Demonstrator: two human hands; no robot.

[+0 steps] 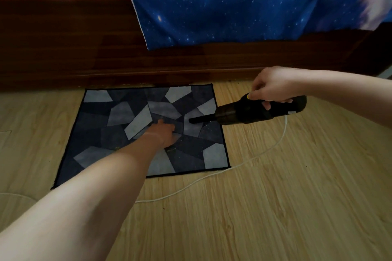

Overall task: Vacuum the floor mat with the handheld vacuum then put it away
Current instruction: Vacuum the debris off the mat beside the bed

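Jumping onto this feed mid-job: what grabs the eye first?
The black handheld vacuum, gripped by the right hand, points its thin nozzle over the right side of the grey patchwork floor mat. The left hand rests on the mat's middle, just left of the nozzle. Behind, a blue starry cloth hangs over a dark wooden panel.

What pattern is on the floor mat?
Grey and dark blue angular patches on the floor mat, in the head view.

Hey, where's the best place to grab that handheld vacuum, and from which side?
Take the handheld vacuum by its thick rear grip, from above, as the right hand does: the thin nozzle points at the mat and the cord trails behind.
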